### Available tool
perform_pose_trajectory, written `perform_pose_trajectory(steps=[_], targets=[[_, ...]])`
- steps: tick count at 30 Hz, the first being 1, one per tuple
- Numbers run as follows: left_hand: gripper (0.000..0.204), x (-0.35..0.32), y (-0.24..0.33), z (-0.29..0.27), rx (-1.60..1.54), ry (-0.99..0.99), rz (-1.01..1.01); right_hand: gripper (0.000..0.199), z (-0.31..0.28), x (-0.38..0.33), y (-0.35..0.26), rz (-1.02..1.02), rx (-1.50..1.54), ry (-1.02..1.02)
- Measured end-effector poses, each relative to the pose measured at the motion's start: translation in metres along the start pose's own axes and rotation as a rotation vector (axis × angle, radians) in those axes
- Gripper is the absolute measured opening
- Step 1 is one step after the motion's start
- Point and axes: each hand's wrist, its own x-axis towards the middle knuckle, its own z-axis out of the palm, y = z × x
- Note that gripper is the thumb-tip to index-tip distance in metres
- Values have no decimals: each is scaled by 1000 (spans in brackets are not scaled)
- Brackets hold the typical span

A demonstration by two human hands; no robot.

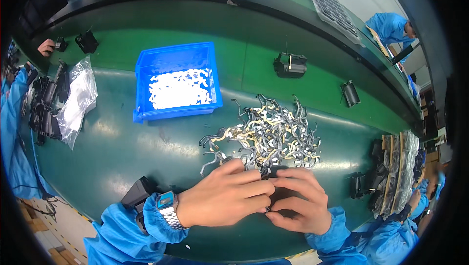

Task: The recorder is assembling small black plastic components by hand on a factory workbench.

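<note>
Two hands (pixel 224 199) work at a glossy green table (pixel 171 162).

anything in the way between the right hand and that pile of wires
Nothing visible: the pile of wires lies just beyond the right hand, with no other object between. The left hand is beside it, clear of the pile's right part.

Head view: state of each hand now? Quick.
Left hand: fingers curled by a small dark part, mostly hidden; grip cannot be told.
Right hand: thumb and fingers half-curled toward that part; grip cannot be told.
</note>
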Motion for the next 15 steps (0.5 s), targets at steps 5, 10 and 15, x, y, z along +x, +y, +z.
perform_pose_trajectory(steps=[5,10,15], targets=[[17,1,0,1,-3,13,-5,19,-4,1,4,39,133,-12],[18,0,1,2,-2,5,-6,17,-9,2,1,62,148,-41],[16,1,1,1,12,8,3,15,-9,1,1,60,130,-39]])
